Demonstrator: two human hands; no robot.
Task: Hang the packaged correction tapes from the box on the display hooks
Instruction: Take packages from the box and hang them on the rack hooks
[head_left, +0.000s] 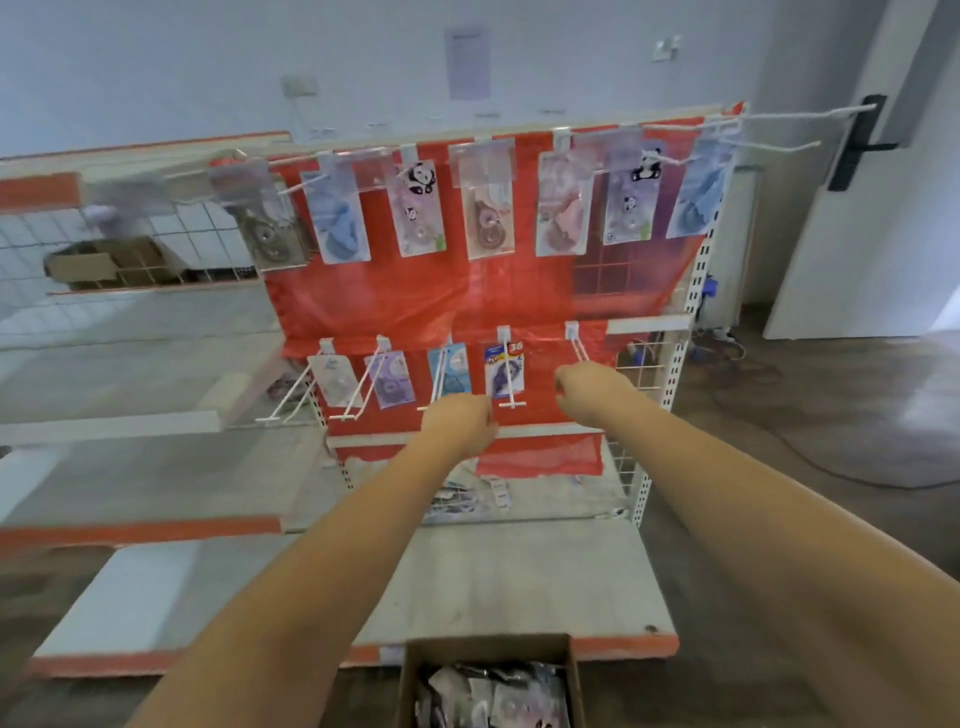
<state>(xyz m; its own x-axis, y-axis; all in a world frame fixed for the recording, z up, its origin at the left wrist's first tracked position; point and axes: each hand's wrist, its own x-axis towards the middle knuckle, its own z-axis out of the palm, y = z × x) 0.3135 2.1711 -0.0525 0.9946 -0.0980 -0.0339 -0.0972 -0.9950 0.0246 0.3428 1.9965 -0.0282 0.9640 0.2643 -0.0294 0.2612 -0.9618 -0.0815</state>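
Both hands are being held up at the lower row of display hooks (511, 387): the left hand (460, 423) is being kept curled just under a hook that is carrying a blue and yellow pack (504, 370), and the right hand (589, 387) is being kept curled beside a bare hook (579, 345). Whether a pack is being pinched in either grip cannot be told, since the fingers are being hidden behind the knuckles. The remaining packaged correction tapes (491, 696) are lying heaped in the cardboard box (410, 670) on the floor below. These packs are being judged light, thin and slightly slippery, with a stiff card back and a plastic blister; each is probably best pinched at the top edge beside its hanging hole, so that the hole is being left free for the prong. The upper row (491, 208) is already being filled, and the long white prongs are jutting outward where a wrist could be caught. A wire basket (641, 371) is standing close on the right.
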